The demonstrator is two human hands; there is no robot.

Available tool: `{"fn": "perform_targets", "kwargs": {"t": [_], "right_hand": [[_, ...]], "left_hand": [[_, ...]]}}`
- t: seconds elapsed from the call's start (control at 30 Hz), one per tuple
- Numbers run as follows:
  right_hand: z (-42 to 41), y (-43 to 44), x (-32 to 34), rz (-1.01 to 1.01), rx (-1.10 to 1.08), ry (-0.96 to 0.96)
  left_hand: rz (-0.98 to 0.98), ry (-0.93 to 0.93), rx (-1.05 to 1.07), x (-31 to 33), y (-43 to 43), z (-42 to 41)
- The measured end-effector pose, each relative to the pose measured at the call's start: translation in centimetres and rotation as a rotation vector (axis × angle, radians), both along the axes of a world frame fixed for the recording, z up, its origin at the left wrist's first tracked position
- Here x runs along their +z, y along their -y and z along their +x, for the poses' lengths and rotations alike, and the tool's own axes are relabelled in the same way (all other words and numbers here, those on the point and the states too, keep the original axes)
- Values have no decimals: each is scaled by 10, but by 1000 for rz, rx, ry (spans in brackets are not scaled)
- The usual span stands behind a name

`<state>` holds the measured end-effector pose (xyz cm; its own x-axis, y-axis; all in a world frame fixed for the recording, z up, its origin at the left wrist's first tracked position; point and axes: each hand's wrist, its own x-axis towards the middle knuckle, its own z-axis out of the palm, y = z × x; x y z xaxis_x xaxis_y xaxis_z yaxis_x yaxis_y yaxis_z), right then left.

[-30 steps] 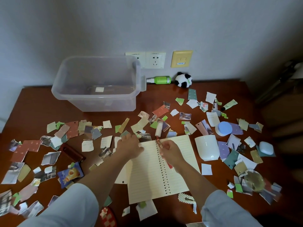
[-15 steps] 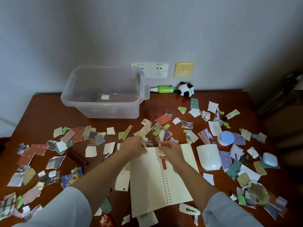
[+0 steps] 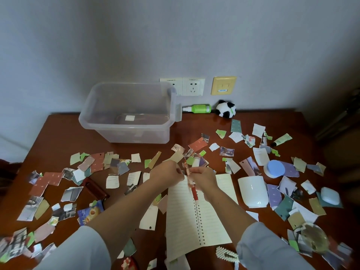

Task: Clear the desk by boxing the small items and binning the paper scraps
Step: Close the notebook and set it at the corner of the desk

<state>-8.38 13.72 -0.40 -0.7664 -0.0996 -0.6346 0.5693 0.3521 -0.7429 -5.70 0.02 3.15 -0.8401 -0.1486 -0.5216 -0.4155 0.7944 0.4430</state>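
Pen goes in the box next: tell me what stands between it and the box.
Nothing visible blocks it. The left hand and right hand hold the red pen above the notebook; only flat paper scraps lie between it and the open clear box.

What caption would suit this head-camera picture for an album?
Left hand and right hand hold a red pen over an open notebook on a scrap-strewn desk.

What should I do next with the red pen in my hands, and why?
Probably carry the red pen to the clear plastic box by the wall and drop it in: your left hand and right hand both seem to pinch it, and the box stands open.
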Motion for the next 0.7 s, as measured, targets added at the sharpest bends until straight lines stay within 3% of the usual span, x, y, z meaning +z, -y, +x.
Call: {"fn": "perform_targets", "kwargs": {"t": [0.37,0.7], "right_hand": [[-3,0,4,-16,-79,-38],[7,-9,6,54,30,-127]], "left_hand": [[53,51,31,7,-4,-5],[8,10,84,5,-12,-5]]}}
